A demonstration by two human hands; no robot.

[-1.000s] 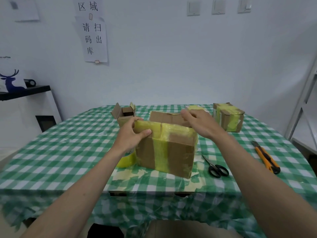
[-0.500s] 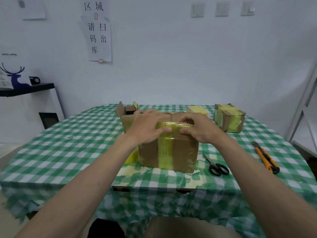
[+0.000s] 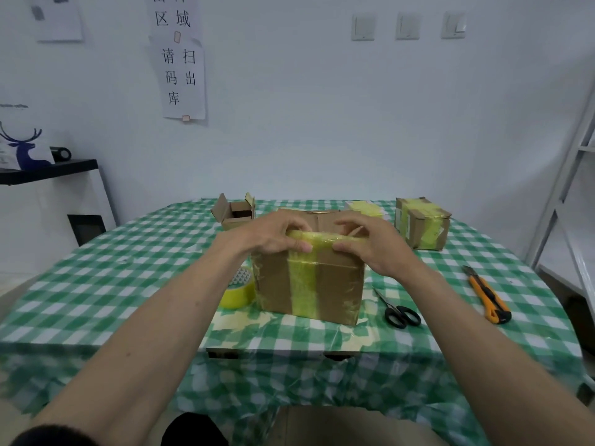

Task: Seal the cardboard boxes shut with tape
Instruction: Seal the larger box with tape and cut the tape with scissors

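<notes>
A brown cardboard box (image 3: 335,284) stands at the middle of the table, with a band of yellow tape (image 3: 304,284) running down its front face and over the top front edge. My left hand (image 3: 267,236) and my right hand (image 3: 373,243) lie on the box's top, side by side. Both thumbs press the tape along the top front edge, and the fingers rest bent on the top. A roll of yellow tape (image 3: 236,292) lies on the table against the box's left side, partly hidden by my left forearm.
Black scissors (image 3: 399,312) lie right of the box and an orange utility knife (image 3: 487,297) farther right. A small open box (image 3: 235,214) sits behind on the left, a taped box (image 3: 421,223) at the back right. The table (image 3: 96,284) has a green checked cloth.
The box was tipped and turned a second ago; it now stands level. Both hands have come together onto its top front edge, over the tape.
</notes>
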